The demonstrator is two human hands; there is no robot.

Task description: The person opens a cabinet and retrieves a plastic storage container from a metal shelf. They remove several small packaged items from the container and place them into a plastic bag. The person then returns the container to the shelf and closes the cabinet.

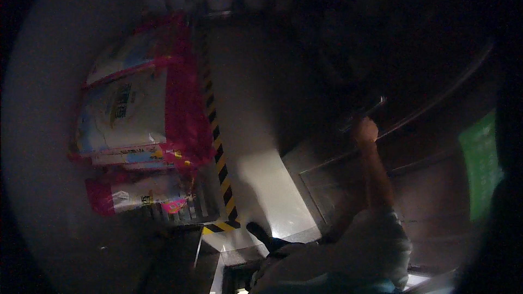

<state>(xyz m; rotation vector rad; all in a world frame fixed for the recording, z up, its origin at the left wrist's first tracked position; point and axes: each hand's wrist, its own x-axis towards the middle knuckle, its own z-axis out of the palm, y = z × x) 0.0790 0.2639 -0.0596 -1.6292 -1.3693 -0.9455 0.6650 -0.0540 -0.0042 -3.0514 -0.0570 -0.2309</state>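
My right arm, in a grey sleeve, reaches up from the lower right. At its end my right hand (366, 129) is closed around a handle (378, 101), a slim bar with a small glint at its end. The handle belongs to a dark door (430, 185), whose surface is mostly lost in shadow. The fingers are dim, and the hand hides part of the bar. My left hand does not show.
Stacked white sacks with pink edges (131, 106) stand at left on a slatted pallet (204, 201). Yellow-and-black striped tape (220, 160) borders them on the pale floor (267, 190). A green sheet (482, 166) hangs at far right. A dark shoe (259, 233) shows below.
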